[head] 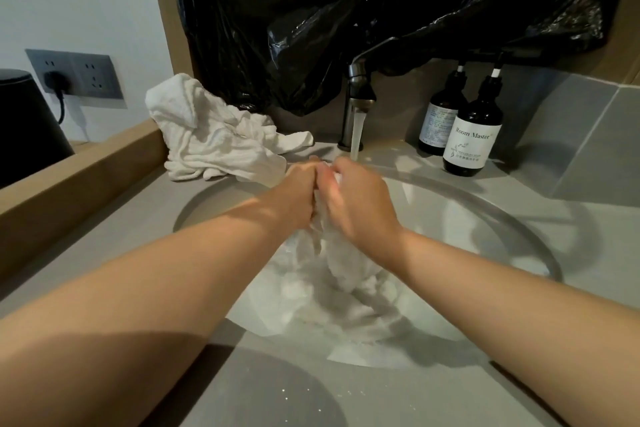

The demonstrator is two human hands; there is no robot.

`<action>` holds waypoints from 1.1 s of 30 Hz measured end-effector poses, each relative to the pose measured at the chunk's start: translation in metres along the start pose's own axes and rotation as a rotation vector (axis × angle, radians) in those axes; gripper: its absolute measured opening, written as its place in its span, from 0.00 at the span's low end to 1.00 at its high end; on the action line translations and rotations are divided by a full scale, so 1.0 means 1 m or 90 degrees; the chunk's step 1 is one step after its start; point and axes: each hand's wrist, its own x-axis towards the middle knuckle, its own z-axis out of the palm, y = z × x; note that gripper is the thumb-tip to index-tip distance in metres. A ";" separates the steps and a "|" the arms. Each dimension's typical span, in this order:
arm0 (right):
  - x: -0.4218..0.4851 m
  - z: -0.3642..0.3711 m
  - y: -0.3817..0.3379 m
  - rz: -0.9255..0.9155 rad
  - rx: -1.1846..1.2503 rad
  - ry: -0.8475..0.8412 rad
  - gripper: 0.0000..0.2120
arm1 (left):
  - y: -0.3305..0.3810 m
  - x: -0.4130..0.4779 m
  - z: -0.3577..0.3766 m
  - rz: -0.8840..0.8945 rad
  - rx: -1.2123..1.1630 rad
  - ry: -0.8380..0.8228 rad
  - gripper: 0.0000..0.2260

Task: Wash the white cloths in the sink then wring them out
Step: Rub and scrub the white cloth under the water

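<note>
The white cloth [341, 263] is bunched up between your hands, with its tail hanging down into the sink [519, 229] dead centre. Your left hand [298, 194] and right hand [356, 204] each have a tight grip on it, knuckles almost touching, right under the running tap [358, 94] at 12 o'clock. The other cloths [214, 142] are heaped on the bench [433, 399] at 10. Heads up: that stream lands right by your fingers, so rough scrubbing could spray the soap bottles [472, 139] at 2, or the plugged-in socket [74, 74] at 9.

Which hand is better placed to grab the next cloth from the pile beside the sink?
Probably the left hand: the pile lies on its side, just beyond it; the right hand would cross over.
</note>
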 end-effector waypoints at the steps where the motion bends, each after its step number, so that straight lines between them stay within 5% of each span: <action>1: 0.002 0.002 -0.001 -0.019 -0.017 0.022 0.16 | 0.001 -0.002 0.000 -0.018 -0.008 -0.004 0.16; 3: 0.012 -0.004 0.006 0.034 0.028 0.038 0.17 | 0.004 -0.004 0.002 -0.057 -0.025 -0.029 0.13; 6: 0.033 -0.023 0.049 0.206 0.030 -0.087 0.20 | 0.008 -0.004 0.004 -0.027 0.020 -0.028 0.18; 10: 0.032 -0.043 0.071 0.424 0.245 -0.352 0.38 | 0.008 -0.011 0.001 0.150 0.434 0.014 0.24; 14: 0.022 -0.044 0.052 0.371 0.223 -0.598 0.22 | 0.004 -0.010 -0.002 0.353 0.492 0.021 0.19; 17: 0.026 -0.051 0.055 0.380 0.278 -0.511 0.12 | 0.002 0.000 -0.008 0.334 0.487 0.032 0.21; 21: 0.033 -0.067 0.064 0.422 0.423 -0.411 0.18 | -0.002 0.006 -0.024 0.027 0.534 -0.178 0.38; 24: 0.036 -0.073 0.066 0.451 0.424 -0.320 0.14 | -0.003 0.011 -0.030 -0.053 0.336 -0.254 0.28; 28: 0.041 -0.076 0.064 0.441 0.499 -0.252 0.10 | 0.000 0.009 -0.025 -0.063 0.039 -0.197 0.23; 30: 0.039 -0.067 0.047 0.411 0.519 -0.213 0.05 | -0.002 0.008 -0.019 -0.048 0.020 -0.138 0.24; 33: 0.023 -0.034 0.016 0.273 0.342 -0.091 0.12 | -0.002 0.003 -0.008 -0.001 0.008 -0.056 0.21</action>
